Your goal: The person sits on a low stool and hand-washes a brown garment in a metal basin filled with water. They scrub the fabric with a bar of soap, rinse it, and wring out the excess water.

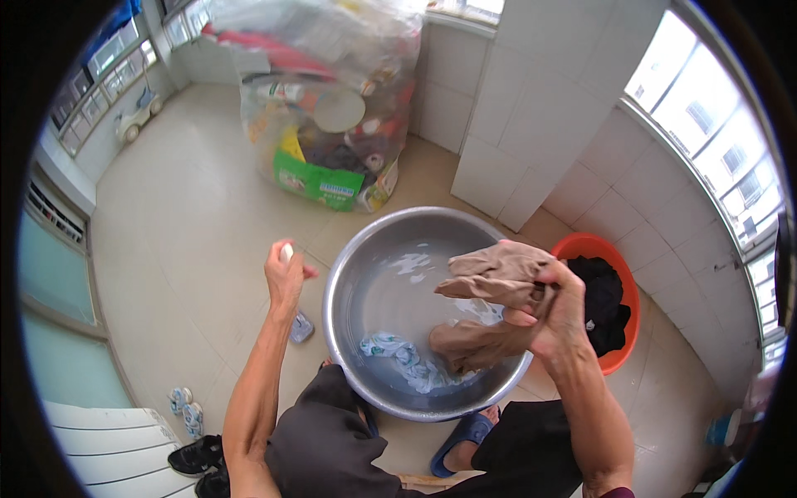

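Observation:
A wide metal basin (333, 292) with water in it stands on the floor between my feet. My right hand (554, 305) grips a wet brown cloth garment (498, 267) over the basin's right side, and its lower part hangs down towards the water. Left of the basin, my left hand (286, 274) is raised and closed around a small white piece, likely a bar of soap (286, 253). A white and blue-green patterned cloth (405, 361) lies crumpled in the water near the front. Below my left hand, a clear plastic container (301, 328) sits on the floor.
An orange tub (630, 299) holding dark clothes (598, 299) stands right of the basin. Beyond it rises a tiled pillar (517, 124). A large clear bag of mixed items (336, 112) is at the back. Black shoes (196, 457) and small patterned shoes (187, 411) lie at lower left.

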### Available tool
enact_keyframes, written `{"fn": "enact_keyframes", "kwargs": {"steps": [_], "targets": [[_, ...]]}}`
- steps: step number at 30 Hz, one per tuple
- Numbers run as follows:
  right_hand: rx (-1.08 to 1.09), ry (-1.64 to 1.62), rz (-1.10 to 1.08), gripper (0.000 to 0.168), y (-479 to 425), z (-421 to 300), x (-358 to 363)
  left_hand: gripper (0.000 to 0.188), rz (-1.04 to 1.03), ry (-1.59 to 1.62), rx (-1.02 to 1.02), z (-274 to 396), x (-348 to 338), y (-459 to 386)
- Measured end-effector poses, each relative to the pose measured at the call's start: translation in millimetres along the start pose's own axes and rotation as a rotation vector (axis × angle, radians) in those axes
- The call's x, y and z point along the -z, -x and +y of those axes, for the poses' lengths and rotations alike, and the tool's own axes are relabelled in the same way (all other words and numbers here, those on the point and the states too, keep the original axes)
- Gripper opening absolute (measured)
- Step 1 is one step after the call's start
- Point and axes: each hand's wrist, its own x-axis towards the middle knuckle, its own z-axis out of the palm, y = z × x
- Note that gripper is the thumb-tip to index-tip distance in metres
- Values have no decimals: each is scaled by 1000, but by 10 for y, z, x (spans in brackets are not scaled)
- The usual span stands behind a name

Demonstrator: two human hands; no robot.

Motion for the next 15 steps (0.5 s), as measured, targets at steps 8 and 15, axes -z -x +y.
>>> {"fn": "enact_keyframes", "kwargs": {"steps": [8, 15], "targets": [[-18, -140, -48, 19, -81, 108, -246, 19, -470, 219, -540, 1836, -1400, 992], [26, -534, -687, 34, -397, 787, -32, 14, -117, -220, -973, 1530, -1981, 1956]]}}
